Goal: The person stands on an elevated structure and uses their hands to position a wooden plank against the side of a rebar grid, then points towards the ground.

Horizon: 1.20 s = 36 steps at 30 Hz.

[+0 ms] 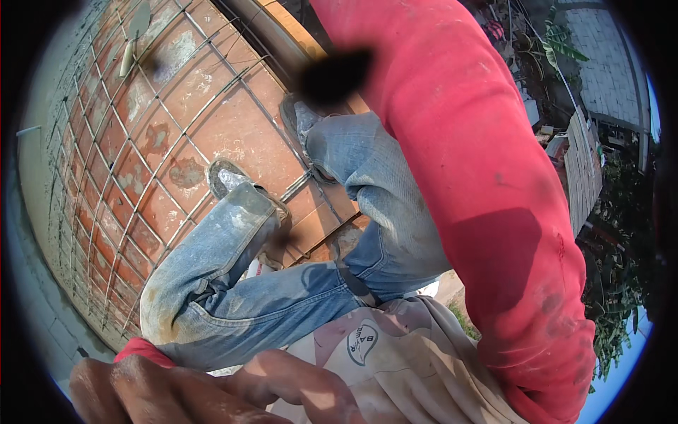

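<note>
My left hand (pixel 205 392) is raised very close at the lower left edge, its knuckles up and its fingers curled. Whatever the fingers may hold is hidden below the picture's edge. A bit of red sleeve (pixel 145 350) shows behind it. My right arm, in a red sleeve (pixel 487 177), stretches from the lower right up past the top edge, so the right hand is out of sight. Below are my bent legs in dusty blue jeans (pixel 240 297) and my worn shoes (pixel 227 177). One shoe rests among the bars of a steel rebar grid (pixel 185 132).
The grid lies over reddish, stained boards (pixel 247 134). A trowel-like tool (pixel 128 58) with a pale handle lies at the far left. An orange-brown beam (pixel 293 28) edges the boards. Grey roofing (pixel 600 63) and plants (pixel 614 283) are beyond on the right. Dark blurs cover parts of the view.
</note>
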Each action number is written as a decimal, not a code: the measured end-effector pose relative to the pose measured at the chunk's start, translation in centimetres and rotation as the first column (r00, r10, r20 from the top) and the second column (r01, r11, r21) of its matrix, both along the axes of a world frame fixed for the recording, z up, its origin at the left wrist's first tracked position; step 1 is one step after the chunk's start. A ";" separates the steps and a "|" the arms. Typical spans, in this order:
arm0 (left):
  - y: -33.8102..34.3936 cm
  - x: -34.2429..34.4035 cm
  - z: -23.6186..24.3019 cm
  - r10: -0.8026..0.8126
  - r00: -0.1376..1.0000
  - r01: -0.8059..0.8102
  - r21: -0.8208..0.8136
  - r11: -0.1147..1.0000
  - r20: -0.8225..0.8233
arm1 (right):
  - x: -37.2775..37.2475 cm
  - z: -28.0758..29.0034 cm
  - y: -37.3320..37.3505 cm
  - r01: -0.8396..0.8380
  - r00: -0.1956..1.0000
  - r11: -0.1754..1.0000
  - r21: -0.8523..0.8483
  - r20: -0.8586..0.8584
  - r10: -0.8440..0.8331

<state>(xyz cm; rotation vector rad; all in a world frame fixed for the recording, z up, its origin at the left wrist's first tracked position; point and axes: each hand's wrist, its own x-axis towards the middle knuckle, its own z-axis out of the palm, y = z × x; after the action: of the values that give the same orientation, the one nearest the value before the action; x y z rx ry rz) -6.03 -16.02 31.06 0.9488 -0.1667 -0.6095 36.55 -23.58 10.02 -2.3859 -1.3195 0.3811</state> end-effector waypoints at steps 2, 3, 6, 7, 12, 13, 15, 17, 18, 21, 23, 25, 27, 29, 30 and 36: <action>0.3 0.9 -1.2 -0.031 1.000 0.031 0.026 0.999 0.001 | 0.0 -0.7 -2.3 0.047 0.999 0.999 -0.018 -0.009 -0.047; 0.2 1.0 -1.3 -0.028 1.000 0.028 0.043 0.999 0.001 | -0.2 -0.9 -2.6 0.052 0.998 0.998 -0.017 -0.020 -0.052; 0.1 1.5 -1.4 -0.019 1.000 0.018 0.093 0.996 0.005 | -0.3 -1.0 -3.7 0.077 0.996 0.997 -0.021 -0.040 -0.078; 0.1 1.6 -1.5 -0.014 1.000 0.013 0.109 0.994 0.009 | -0.3 -1.0 -3.8 0.082 0.996 0.996 -0.026 -0.042 -0.083; 0.2 2.2 -1.0 0.021 0.998 -0.029 0.164 0.986 0.051 | 0.1 -1.2 -3.3 0.094 0.994 0.995 -0.045 -0.056 -0.097; 0.2 2.2 -0.8 0.030 0.998 -0.040 0.175 0.984 0.059 | 0.3 -1.2 -2.8 0.094 0.994 0.994 -0.047 -0.056 -0.097; 0.4 2.2 -0.5 0.056 0.995 -0.071 0.199 0.978 0.079 | 0.7 -0.9 -1.6 0.080 0.995 0.996 -0.048 -0.051 -0.082; 0.5 1.8 0.0 0.089 0.992 -0.107 0.215 0.971 0.093 | 1.2 -0.7 0.1 0.058 0.997 0.997 -0.054 -0.046 -0.060; 0.5 1.8 0.1 0.112 0.988 -0.134 0.224 0.965 0.106 | 1.6 -0.6 1.2 0.041 0.998 0.998 -0.054 -0.041 -0.043; 1.1 2.0 0.8 0.154 0.975 -0.192 0.264 0.945 0.157 | 3.0 0.0 4.3 0.025 0.999 0.997 -0.067 -0.020 -0.026; 1.4 2.3 1.5 0.186 0.962 -0.240 0.291 0.926 0.200 | 4.2 0.6 6.1 0.030 0.999 0.996 -0.082 -0.010 -0.031; 2.1 3.3 1.9 0.213 0.942 -0.291 0.315 0.903 0.258 | 5.3 0.9 7.6 0.041 0.999 0.993 -0.107 -0.006 -0.042; 2.2 3.4 3.2 0.269 0.912 -0.374 0.358 0.855 0.311 | 5.3 1.3 10.0 0.016 1.000 0.992 -0.123 -0.024 -0.019; 2.4 3.5 3.8 0.306 0.883 -0.434 0.370 0.822 0.356 | 5.6 1.5 11.8 0.012 0.999 0.987 -0.160 -0.033 -0.017; 2.6 3.8 3.8 0.318 0.870 -0.456 0.369 0.810 0.378 | 5.9 1.7 12.4 0.020 0.999 0.983 -0.180 -0.035 -0.027; 2.4 4.7 3.8 0.400 0.820 -0.529 0.277 0.802 0.408 | 7.5 1.9 16.4 0.043 0.995 0.949 -0.313 -0.072 -0.068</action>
<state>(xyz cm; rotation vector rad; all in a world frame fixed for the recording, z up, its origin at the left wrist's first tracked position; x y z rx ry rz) -1.36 -13.64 34.91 1.4152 -0.1025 -0.0007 44.10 -7.22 11.92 -2.6228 -1.2285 0.7102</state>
